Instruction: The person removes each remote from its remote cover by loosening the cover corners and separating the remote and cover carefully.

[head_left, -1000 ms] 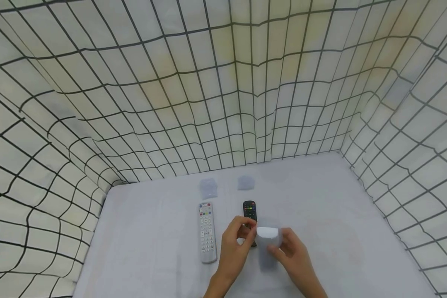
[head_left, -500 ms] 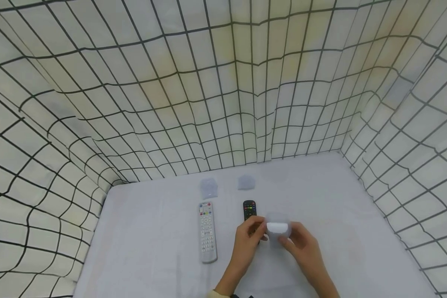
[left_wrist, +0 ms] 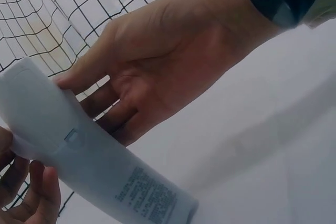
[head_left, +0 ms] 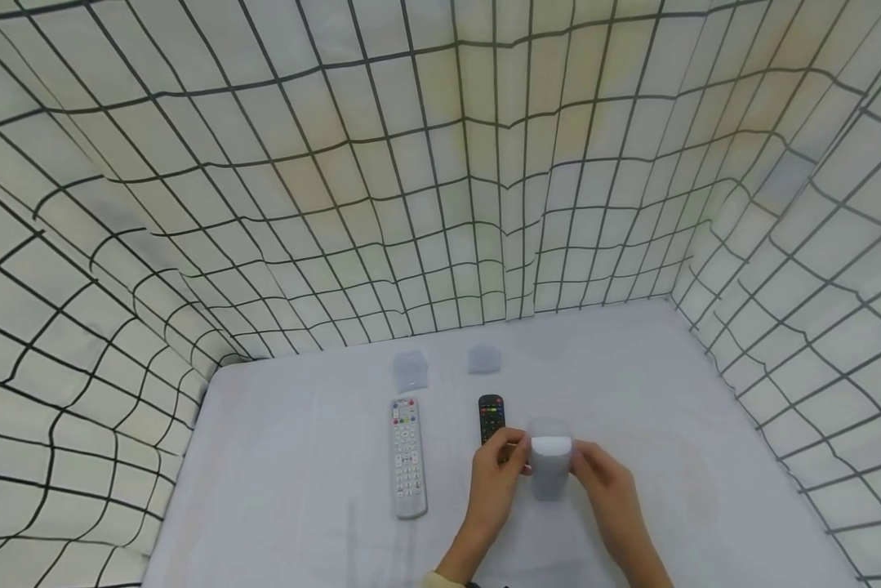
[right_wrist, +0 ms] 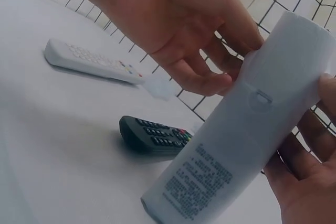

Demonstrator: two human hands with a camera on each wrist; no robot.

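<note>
Black-lined white sheeting (head_left: 440, 188) encloses the pale desk (head_left: 286, 457), and from where I stand all the handling is on its near side. A second ago the thumb of the right hand (head_left: 611, 490) lay across the face of the held remote (head_left: 549, 478); now it sits at the side edge, and the remote is farther right, away from the black remote (head_left: 492, 412). I'd take that as a shift of hold, with the piece being worked between two hands rather than set down. Each grip is clamped on it: the left hand (head_left: 491, 483) pinches one long edge, the right the other. Whether its lower end touches the desk, I can't quite make out. From the head it is foreshortened, white end up, with the silver remote (head_left: 409, 461) off to the left and two clear packets (head_left: 411, 371) beyond. Both wrist views give what that hides: a block of print (right_wrist: 197, 184) and a small catch (right_wrist: 261, 97). Only the right one uncovers the black remote's lower end, behind the left hand from above.
</note>
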